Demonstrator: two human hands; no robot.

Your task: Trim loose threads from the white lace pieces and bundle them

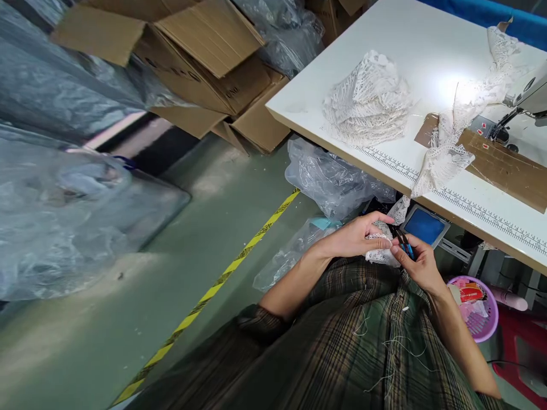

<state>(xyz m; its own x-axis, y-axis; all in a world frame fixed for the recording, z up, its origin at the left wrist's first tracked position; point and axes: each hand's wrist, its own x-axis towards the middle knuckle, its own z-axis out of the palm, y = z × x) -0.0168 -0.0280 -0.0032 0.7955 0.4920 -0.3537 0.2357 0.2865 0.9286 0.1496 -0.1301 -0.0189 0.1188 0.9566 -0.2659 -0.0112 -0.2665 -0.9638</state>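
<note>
My left hand [358, 236] is closed on a strip of white lace trim [444, 148], pinching its end over my lap. The strip runs up over the table edge to the sewing machine [527, 97]. My right hand [421, 263] grips small blue-handled thread snips [405, 244], with the blades at the lace end between both hands. A pile of white lace [367, 99] lies on the white table [410, 34], apart from both hands.
A ruler strip [474, 206] runs along the table's front edge. Brown cardboard [504, 165] lies by the machine. Plastic bags [333, 179] sit under the table, open cardboard boxes [205, 62] beyond. A pink basket [478, 307] stands at right. Yellow-black tape [205, 296] crosses the green floor.
</note>
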